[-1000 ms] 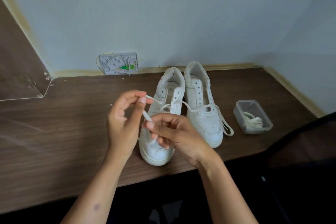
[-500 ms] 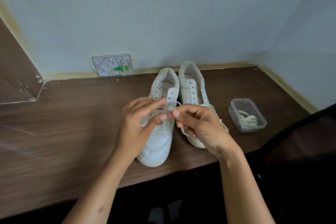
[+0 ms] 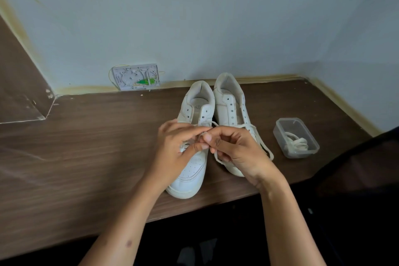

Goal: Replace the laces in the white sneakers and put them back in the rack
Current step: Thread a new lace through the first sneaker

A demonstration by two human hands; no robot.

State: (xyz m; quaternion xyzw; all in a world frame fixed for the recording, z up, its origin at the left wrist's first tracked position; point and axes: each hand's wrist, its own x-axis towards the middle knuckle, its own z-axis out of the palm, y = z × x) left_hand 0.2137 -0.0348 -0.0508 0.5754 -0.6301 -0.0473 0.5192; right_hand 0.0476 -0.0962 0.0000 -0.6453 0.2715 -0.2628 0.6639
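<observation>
Two sneakers side by side on desk. My left hand and right hand both pinch lace over left shoe (fingertips meeting). Container sits right.

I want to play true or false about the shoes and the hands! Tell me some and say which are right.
1. Both sneakers stand side by side on the wooden table. True.
2. The plastic box is empty. False: a bundled lace lies in it.
3. The left hand and right hand both pinch a lace over the left sneaker. True.
4. The right sneaker is laced to the top. False: its upper eyelets are bare.
5. The box sits left of the sneakers. False: right.
</observation>
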